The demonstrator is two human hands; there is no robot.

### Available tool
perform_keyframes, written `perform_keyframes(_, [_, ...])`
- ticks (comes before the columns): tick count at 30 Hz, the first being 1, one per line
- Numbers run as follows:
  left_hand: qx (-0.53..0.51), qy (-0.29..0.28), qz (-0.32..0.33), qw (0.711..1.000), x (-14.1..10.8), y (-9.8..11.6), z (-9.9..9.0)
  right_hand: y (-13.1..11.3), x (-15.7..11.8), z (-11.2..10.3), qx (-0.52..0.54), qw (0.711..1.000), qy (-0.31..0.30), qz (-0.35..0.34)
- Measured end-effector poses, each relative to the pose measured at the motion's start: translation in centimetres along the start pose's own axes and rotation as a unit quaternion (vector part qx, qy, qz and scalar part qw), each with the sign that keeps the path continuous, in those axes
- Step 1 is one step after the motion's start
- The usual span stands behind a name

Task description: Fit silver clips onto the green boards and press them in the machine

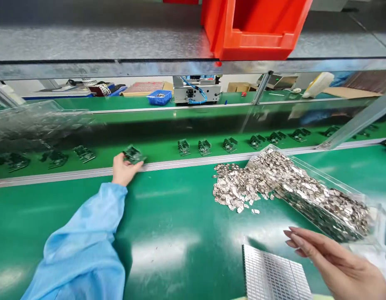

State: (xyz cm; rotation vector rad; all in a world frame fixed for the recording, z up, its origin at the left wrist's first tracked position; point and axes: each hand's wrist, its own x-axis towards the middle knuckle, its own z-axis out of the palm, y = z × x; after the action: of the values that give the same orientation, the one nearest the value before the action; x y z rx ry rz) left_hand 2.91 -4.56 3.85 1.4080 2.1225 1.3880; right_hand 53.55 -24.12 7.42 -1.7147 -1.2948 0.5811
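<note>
Left hand (124, 170) out at the metal rail (168, 164), fingers closed on the near edge of a green circuit board assembly (133, 154), slightly blurred. The board is over the green belt strip (158, 146), just past the rail. More board assemblies (204, 146) stand in a loose row along the strip, on both sides of the held one.

Right hand (343, 262) is above the worktop (168, 233) at lower right, palm partly turned up, thumb and fingers close together at the tips. Can't tell if anything small is pinched there. Nearest to it: the grid-patterned metal plate (276, 275), lower and to its left, and the clear tray (324, 225) behind it.

Clear tray lies at a slant, full of small metal pieces (308, 181); lots more spill from its far end into a loose pile (235, 185) on the worktop, a few separate at the near edge.

Light blue sleeve on the left arm. Overhead, a red bin (258, 46) sits on the grey metal shelf (102, 41). Behind the strip: a blue basket (159, 97) with small items, beside a white machine (197, 92) with blue tubing.
</note>
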Motion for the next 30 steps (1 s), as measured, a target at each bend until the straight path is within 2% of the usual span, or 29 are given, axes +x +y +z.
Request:
perform_keyframes(3, [-0.141, -0.126, 0.034, 0.981, -9.4, 4.5, 3.9, -2.0, -2.7, 0.8, 0.018, 0.996, 0.027, -0.089])
perform_keyframes(5, [-0.243, -0.215, 0.050, 0.945, -16.0, 7.5, 5.7, -3.3, -4.2, 1.4, 0.030, 0.990, 0.052, -0.129])
perform_keyframes(6, [-0.305, -0.264, 0.044, 0.914, -18.9, 8.9, 6.2, -3.8, -4.9, 1.7, 0.041, 0.989, 0.050, -0.131])
perform_keyframes(8, [-0.384, -0.347, 0.025, 0.855, -23.6, 11.3, 6.8, -4.1, -6.1, 2.0, 0.084, 0.991, 0.030, -0.102])
perform_keyframes(11, [-0.423, -0.433, -0.004, 0.796, -27.8, 14.1, 7.5, -3.4, -7.4, 2.1, 0.193, 0.981, 0.000, -0.012])
perform_keyframes(13, [-0.434, -0.464, -0.019, 0.772, -29.4, 15.2, 8.0, -2.7, -8.0, 1.9, 0.257, 0.965, -0.007, 0.039])
perform_keyframes(15, [-0.442, -0.480, -0.026, 0.757, -30.7, 15.8, 8.4, -2.1, -8.4, 1.9, 0.276, 0.959, 0.003, 0.056])
perform_keyframes(21, [-0.446, -0.508, -0.004, 0.737, -32.1, 15.0, 8.8, -1.0, -8.8, 3.3, 0.184, 0.979, 0.080, -0.046])
perform_keyframes(26, [-0.442, -0.521, 0.031, 0.730, -31.8, 14.6, 8.6, -0.7, -9.0, 4.8, 0.165, 0.981, 0.087, -0.048])
perform_keyframes(30, [-0.447, -0.513, 0.056, 0.730, -31.8, 14.7, 8.5, -1.0, -9.1, 5.3, 0.138, 0.985, 0.092, -0.049])
